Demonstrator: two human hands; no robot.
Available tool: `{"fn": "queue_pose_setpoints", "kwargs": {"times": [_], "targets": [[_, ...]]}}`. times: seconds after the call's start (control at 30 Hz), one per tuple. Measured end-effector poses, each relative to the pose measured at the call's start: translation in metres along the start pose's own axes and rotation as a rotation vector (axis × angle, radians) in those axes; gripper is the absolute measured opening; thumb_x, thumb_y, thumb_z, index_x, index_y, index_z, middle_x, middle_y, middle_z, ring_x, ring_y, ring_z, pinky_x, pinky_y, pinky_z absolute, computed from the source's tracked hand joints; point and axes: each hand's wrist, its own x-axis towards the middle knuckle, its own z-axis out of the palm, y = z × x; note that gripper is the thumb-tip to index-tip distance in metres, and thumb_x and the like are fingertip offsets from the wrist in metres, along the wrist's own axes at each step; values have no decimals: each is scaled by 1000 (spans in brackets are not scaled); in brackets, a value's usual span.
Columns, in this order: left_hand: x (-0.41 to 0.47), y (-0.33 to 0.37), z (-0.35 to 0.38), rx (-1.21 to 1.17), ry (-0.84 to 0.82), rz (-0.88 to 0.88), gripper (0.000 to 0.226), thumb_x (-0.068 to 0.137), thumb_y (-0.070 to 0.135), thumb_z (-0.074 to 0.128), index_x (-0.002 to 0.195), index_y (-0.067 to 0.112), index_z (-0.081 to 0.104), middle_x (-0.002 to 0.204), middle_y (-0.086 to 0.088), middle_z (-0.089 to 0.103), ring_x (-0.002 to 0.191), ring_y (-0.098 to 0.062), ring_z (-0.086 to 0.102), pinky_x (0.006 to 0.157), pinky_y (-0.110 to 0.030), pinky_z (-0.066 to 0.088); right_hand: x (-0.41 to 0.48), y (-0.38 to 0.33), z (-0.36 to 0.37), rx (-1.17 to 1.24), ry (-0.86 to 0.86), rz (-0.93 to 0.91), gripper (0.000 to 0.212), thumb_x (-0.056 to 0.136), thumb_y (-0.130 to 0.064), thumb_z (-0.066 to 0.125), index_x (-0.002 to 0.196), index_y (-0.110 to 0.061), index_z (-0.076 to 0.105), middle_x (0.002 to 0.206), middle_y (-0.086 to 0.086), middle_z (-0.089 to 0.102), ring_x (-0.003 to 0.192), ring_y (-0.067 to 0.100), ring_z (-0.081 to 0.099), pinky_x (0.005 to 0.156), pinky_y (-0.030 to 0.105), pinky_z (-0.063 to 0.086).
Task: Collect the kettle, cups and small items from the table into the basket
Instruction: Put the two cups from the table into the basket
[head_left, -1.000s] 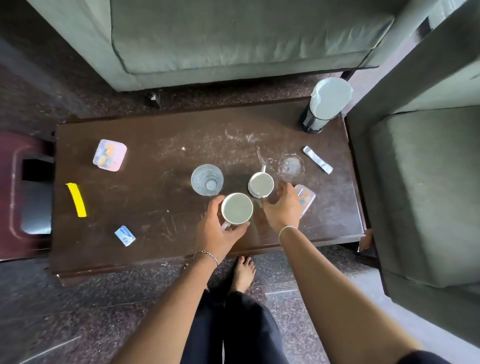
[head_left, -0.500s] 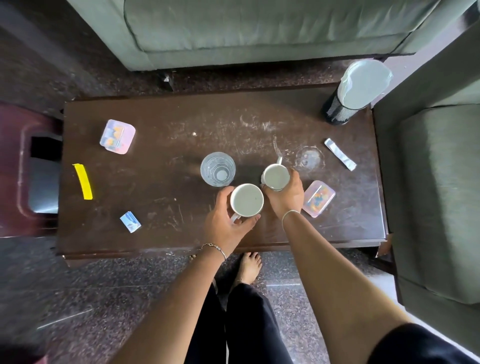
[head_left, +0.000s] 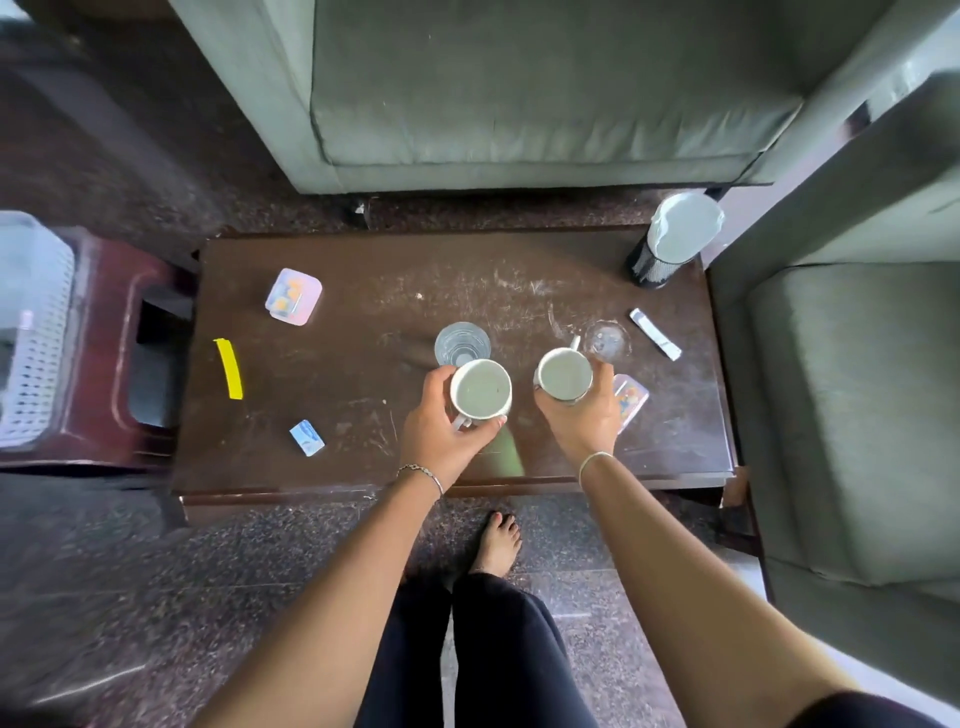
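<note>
A thin chain bracelet circles the wrist of the left hand; a pale bangle rings that of the right hand. Black trousers, forearms and one foot bare.

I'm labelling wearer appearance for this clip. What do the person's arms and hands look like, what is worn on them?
Both forearms are bare, no gloves. The left hand has a thin silver chain bracelet at the wrist. The right hand has a plain pale bangle at its wrist. A dark sleeve edge shows on the right upper arm. No rings can be made out.
</note>
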Motion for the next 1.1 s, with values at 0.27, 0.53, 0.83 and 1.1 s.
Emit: {"fn": "queue_pose_setpoints", "kwargs": {"times": [0.27,0.53,0.83,1.1], "targets": [[-30,-18,-84,-20,55,28,74,61,44,85,120,36,41,112,11,60,98,-8,57,71,-7,44,-91,-46,6,16,-64,-151,62,64,-48,82,111,-29,46,101,-5,64,89,18,59,77,31,46],[-74,-58,-212,-31,247,46,70,55,45,85,112,37,46,102,12,65,92,-14,63,77,-30,53,-192,-118,56,37,-174,-315,57,64,-52,80,107,-38,45,101,-10,62,89,12,58,78,28,45],[-94,-87,-339,-137,454,-54,67,43,47,80,100,48,45,86,32,59,82,16,56,71,-23,54,-265,-201,126,68,-326,-459,55,60,-53,81,101,-43,44,97,-17,64,87,10,64,77,32,53],[-56,-84,-420,-141,617,-96,63,45,51,80,92,47,39,83,21,60,78,-8,61,68,-24,46,-266,-294,198,88,-481,-630,54,57,-55,81,100,-49,48,93,-29,59,89,1,62,77,20,48]]}}
